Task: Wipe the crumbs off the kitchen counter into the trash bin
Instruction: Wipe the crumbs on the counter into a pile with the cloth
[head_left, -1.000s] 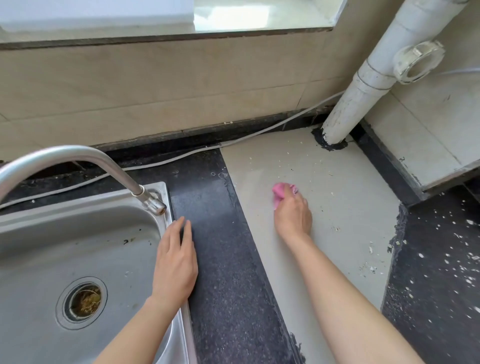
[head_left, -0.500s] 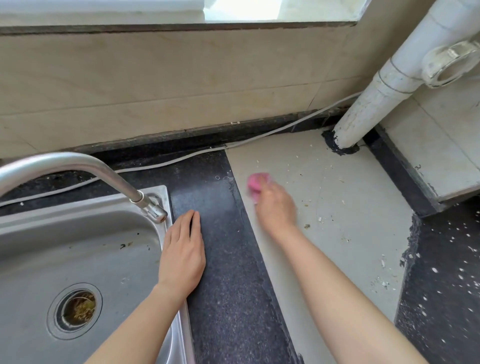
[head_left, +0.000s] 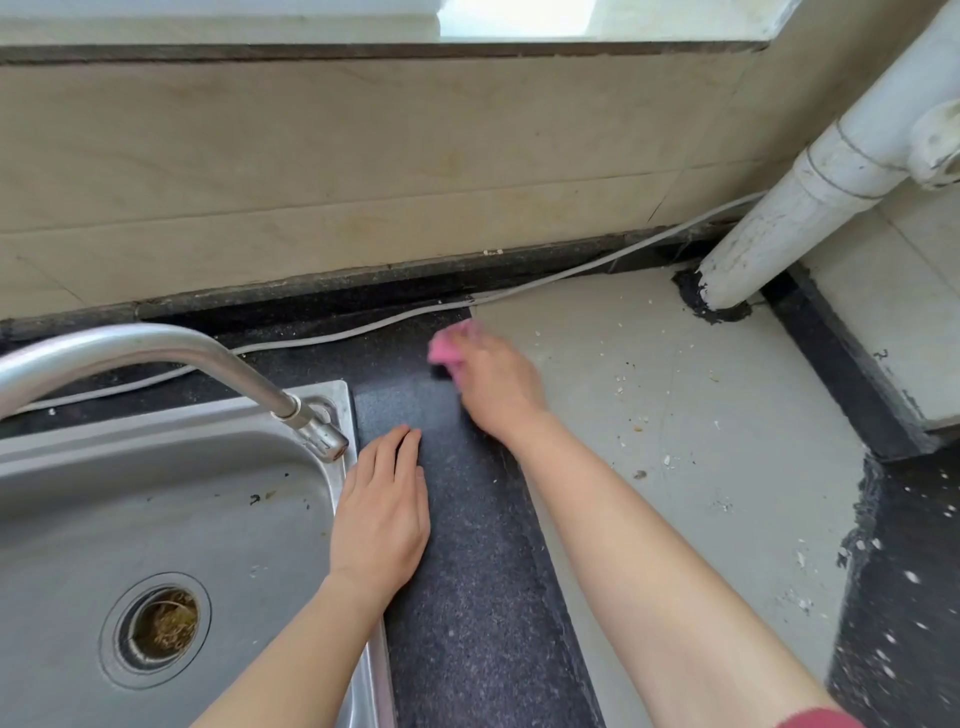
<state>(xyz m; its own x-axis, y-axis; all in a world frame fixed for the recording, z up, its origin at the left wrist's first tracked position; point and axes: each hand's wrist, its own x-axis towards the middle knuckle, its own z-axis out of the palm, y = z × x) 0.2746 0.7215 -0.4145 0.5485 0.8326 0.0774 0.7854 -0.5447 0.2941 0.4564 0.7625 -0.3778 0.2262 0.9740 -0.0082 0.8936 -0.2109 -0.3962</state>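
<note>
My right hand (head_left: 496, 384) presses a pink cloth (head_left: 451, 349) onto the counter, right where the dark speckled strip (head_left: 467, 571) meets the pale beige tile (head_left: 701, 415). Only the cloth's left end shows past my fingers. Crumbs (head_left: 623, 384) lie scattered over the beige tile to the right of that hand, and more white specks (head_left: 909, 597) dot the dark counter at far right. My left hand (head_left: 382, 512) lies flat, fingers together, on the sink's right rim and the dark strip, holding nothing. No trash bin is in view.
A steel sink (head_left: 171, 499) with a drain strainer (head_left: 158, 629) fills the lower left, and its faucet (head_left: 156, 353) arches across it. A white cable (head_left: 363, 327) runs along the back wall. A white drain pipe (head_left: 810, 202) comes down at the back right corner beside a raised tiled ledge (head_left: 883, 322).
My right hand has swept the pink cloth to the left and away from me, from the middle of the beige tile to its left edge. My left hand has stayed put.
</note>
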